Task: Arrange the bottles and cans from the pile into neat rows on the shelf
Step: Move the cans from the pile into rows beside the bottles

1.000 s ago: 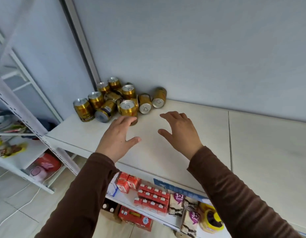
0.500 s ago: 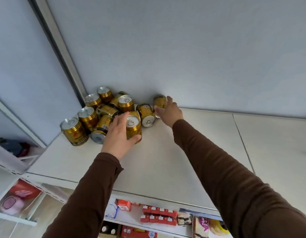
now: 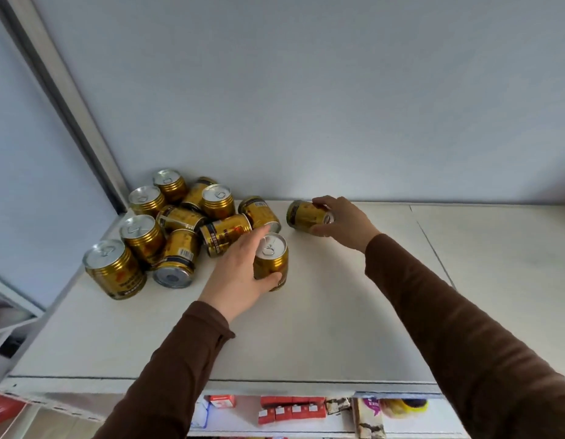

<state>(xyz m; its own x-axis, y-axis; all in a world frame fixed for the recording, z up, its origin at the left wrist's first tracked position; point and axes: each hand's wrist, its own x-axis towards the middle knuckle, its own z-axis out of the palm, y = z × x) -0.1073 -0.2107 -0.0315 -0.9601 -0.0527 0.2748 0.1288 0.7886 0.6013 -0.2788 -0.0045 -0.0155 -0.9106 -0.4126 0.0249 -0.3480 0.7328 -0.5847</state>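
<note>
A pile of gold cans lies in the far left corner of the white top shelf, some upright, some on their sides. My left hand is wrapped around an upright gold can just right of the pile. My right hand grips a second gold can, which lies on its side near the back wall, apart from the pile.
A grey wall rises behind the shelf, and a metal upright runs along its left corner. A seam divides the shelf top to the right. Below the front edge, a lower shelf holds red cartons and snack packs.
Both hands reached forward from over the bare shelf to the pile. The left closed on an upright can and drew it clear; the right took a lying can and pulled it rightward.
</note>
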